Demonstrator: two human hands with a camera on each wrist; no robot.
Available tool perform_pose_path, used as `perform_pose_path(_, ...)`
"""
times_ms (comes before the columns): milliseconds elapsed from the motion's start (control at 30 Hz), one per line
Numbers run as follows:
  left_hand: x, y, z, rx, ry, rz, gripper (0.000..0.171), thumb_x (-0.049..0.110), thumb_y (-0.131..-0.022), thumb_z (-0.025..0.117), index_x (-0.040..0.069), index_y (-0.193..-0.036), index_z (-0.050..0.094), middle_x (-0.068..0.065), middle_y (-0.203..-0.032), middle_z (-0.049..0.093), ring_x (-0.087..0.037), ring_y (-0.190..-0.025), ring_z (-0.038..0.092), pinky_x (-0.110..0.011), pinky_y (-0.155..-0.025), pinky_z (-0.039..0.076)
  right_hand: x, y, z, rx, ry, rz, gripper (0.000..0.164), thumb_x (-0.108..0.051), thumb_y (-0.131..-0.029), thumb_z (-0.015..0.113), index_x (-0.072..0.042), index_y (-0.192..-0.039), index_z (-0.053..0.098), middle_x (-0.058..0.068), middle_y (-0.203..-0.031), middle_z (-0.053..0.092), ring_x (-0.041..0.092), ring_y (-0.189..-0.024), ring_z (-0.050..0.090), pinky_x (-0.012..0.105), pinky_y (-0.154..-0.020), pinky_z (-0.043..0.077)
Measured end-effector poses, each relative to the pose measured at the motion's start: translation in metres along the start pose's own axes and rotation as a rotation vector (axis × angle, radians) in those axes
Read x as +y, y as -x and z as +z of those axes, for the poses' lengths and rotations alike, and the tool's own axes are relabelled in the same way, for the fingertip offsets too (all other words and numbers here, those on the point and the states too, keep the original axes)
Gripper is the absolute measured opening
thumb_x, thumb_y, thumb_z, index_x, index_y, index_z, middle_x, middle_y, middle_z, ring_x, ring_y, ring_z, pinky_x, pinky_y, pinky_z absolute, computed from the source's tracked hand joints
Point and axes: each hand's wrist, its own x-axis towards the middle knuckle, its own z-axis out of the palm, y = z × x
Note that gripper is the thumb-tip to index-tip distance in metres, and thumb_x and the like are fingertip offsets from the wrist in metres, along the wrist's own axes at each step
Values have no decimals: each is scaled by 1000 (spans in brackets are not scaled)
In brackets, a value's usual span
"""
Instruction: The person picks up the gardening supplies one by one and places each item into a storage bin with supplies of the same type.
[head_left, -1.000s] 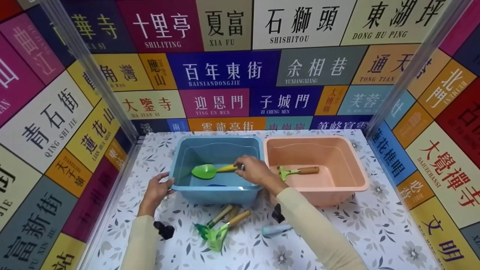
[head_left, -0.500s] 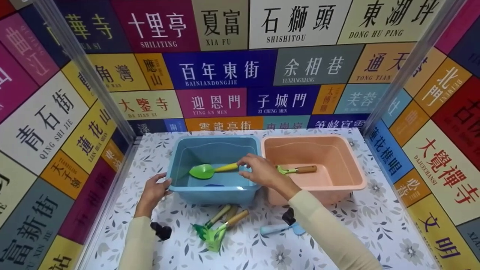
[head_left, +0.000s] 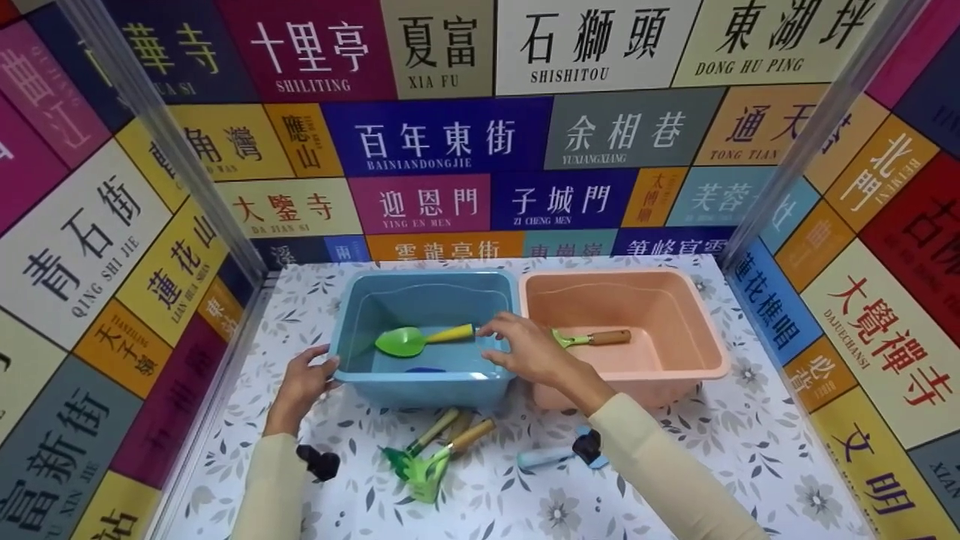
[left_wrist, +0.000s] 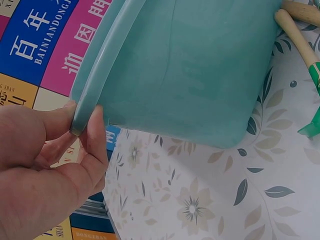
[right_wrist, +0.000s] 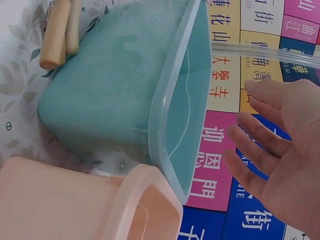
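The blue basin stands on the table, and my left hand pinches its left rim between thumb and fingers, as the left wrist view shows. Inside it lies a trowel with a green blade and yellow handle. Partly hidden behind the front wall is something dark blue. My right hand hovers over the basin's right side, fingers loosely bent and holding nothing; its fingertips are near the trowel's handle end. In the right wrist view the right hand is apart from the basin's rim.
To the right, a peach basin adjoins the blue one and holds a small green rake with a wooden handle. In front lie several green garden tools with wooden handles. A light-blue tool is partly hidden by the right wrist's camera.
My right hand has moved slightly right, off the trowel's handle end, and its fingers have spread. The trowel stays in the blue basin. My left hand keeps its place on the rim.
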Motion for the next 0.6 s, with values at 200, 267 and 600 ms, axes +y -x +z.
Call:
perform_pose_path(200,-1,-1,-2,8,12,17,53,14,-105,51,-6,-151,35,-37,-133,55,-15,-94,69,-26,-80,59,4,12,4,37,-18,-67,32,-25,-95,70,-15,-125,67,5,-120,64,24,-109,64,43,-90,56)
perform_pose_path(267,-1,-2,-2,7,20,19,53,13,-104,52,-7,-151,35,-37,-132,55,-15,-92,69,-25,-79,59,6,16,5,33,-22,-62,32,-25,-95,70,-15,-125,67,5,-121,64,24,-110,63,43,-91,56)
perform_pose_path(600,-2,-3,0,-5,25,-15,54,14,-105,50,-5,-152,33,-36,-136,53,-12,-91,67,-29,-85,59,20,36,11,25,-95,-134,32,-30,-95,69,-19,-125,66,2,-120,64,20,-108,62,40,-91,56)
